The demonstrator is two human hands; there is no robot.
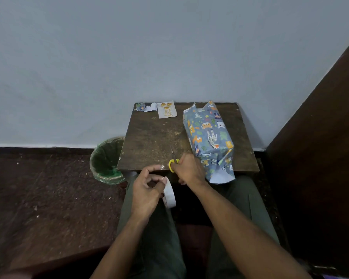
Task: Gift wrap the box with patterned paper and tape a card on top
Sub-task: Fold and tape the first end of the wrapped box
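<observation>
Box (209, 133) on the table's (149, 137) right side, mostly wrapped in blue animal-print paper; both ends look unsealed, the near flap hanging off the edge. Card (167, 109) waits at the far edge, untaped. Left hand (147, 190) grips a tape roll (169, 195), pinching a strip; right hand (186, 170) curls around yellow scissors (173, 163).

My scissors (173, 162) have glossy yellow plastic handles; the wooden table (153, 137) is worn, matt; the wrapping paper (209, 135) is smooth.
</observation>
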